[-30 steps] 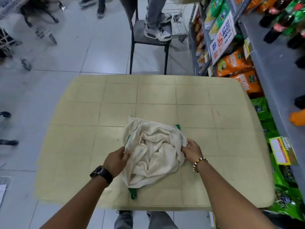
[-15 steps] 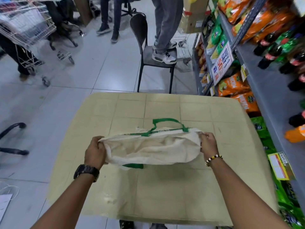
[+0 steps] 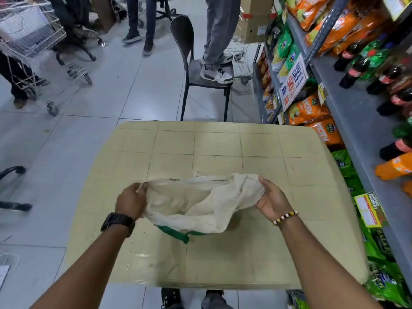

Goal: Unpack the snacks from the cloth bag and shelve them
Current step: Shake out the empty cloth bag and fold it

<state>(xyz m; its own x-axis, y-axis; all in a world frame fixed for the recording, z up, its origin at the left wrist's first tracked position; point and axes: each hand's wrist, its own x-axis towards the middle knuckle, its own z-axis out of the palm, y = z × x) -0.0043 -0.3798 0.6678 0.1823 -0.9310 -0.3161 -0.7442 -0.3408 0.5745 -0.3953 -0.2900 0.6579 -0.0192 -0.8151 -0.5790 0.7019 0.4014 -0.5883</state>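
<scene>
A cream cloth bag [image 3: 196,201] with green handles hangs limp and crumpled just above the beige tiled table [image 3: 223,148]. My left hand [image 3: 131,200] grips its left edge in a closed fist. At the bag's right edge my right hand [image 3: 270,197] pinches the cloth, palm turned up. One green handle [image 3: 176,234] droops below the bag onto the table. No snack shows inside or beside the bag. Snack packets [image 3: 310,110], orange and green, fill the grey shelves on the right.
Soft drink bottles [image 3: 354,70] stand on the upper right shelf. A dark chair [image 3: 191,70] beyond the table carries a person standing on its seat. A wire trolley [image 3: 29,36] and other people's legs are at the far left. My shoes show under the near table edge.
The bag was bunched on the table, then stretched wide between both hands. Now it sags in the middle, its right side folded over, and my right hand has turned palm up.
</scene>
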